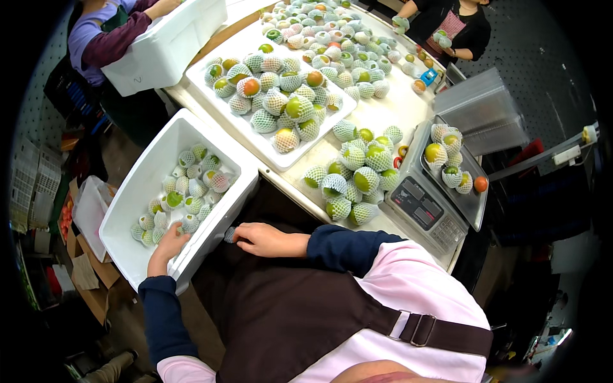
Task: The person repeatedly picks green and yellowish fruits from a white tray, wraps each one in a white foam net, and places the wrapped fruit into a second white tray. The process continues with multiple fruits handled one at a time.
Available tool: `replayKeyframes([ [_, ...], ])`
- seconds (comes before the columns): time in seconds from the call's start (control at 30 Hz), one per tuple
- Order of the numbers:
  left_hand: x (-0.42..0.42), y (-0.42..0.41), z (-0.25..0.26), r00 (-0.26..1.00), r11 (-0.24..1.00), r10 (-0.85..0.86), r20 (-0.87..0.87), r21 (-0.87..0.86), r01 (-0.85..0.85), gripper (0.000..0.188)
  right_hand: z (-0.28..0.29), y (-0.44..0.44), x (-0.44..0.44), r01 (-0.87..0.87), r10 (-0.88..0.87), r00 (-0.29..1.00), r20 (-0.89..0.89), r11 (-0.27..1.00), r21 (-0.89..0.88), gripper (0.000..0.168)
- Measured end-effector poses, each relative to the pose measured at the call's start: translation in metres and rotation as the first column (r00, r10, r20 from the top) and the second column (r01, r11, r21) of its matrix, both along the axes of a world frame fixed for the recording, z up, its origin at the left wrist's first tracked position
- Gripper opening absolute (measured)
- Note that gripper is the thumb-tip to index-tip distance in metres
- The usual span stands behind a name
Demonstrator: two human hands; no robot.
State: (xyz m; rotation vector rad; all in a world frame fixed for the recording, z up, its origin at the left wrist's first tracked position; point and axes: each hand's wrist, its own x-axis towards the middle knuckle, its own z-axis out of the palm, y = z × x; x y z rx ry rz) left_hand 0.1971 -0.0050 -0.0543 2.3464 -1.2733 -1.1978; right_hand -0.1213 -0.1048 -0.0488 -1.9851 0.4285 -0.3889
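My left hand (171, 245) reaches over the near wall of a white foam box (125, 210). Its visible fingers are spread beside the netted tomatoes (190, 223) inside, and nothing shows in its grip; the palm side is hidden. Just outside that wall, my right hand (263, 239) has its fingers around a small item in foam netting (230, 234), mostly covered by the hand and the box. Green tomatoes in foam net sleeves (366, 179) are heaped on the table (299, 165), to the right of the box.
A white foam tray (282, 163) piled with netted tomatoes stands ahead. A digital scale (424, 210) holds more on its metal pan (471, 206). Clear plastic containers (483, 112) stand behind it. One person (115, 43) handles another foam box (165, 52); another person (452, 28) holds fruit.
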Motion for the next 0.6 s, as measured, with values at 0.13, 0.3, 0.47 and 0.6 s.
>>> replayKeyframes([
  [0.13,0.005,0.004,-0.020,0.996,0.993,-0.066,-0.053,0.090,0.070,0.064,-0.015,-0.004,0.002,-0.018,0.018,1.000,0.009,1.000,0.017,0.015],
  [0.3,0.059,0.000,-0.082,0.970,0.977,-0.202,0.135,-0.038,0.208,0.043,-0.020,-0.011,0.000,0.017,-0.011,0.996,0.089,0.998,-0.066,0.012],
  [0.47,0.062,-0.021,-0.041,0.917,0.884,0.396,-0.037,-0.254,-0.392,0.039,-0.010,-0.009,0.004,0.021,-0.019,1.000,-0.022,0.995,0.098,0.012],
  [0.6,0.066,-0.007,-0.065,0.978,0.973,0.089,0.187,-0.224,-0.046,0.043,-0.002,-0.008,0.007,-0.014,0.023,0.998,-0.059,0.989,0.145,0.013],
])
